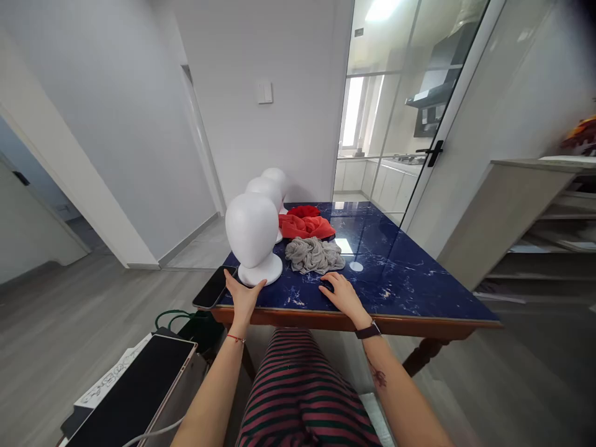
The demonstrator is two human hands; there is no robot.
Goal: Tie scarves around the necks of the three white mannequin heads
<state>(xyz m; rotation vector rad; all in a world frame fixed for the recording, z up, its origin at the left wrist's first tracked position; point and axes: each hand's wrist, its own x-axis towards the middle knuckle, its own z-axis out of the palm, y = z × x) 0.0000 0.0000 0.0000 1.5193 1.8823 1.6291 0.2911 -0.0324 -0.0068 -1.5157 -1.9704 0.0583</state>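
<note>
Lying on the blue table (400,279), long axis left-to-right: grey cloth (314,256), just far-left of the nearer right hand (343,294). Both hands were open, the left hand (243,299) by the near white head (251,230).

Upright white head (251,230), crumpled grey cloth (315,255)

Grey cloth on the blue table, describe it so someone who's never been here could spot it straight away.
Find the glossy dark blue table with white veining. On it, just right of the white mannequin heads, crumpled cloths lie in a line; take the one nearest the person, just beyond the right hand. The grey cloth is the only grey one: those behind it are red.
</note>
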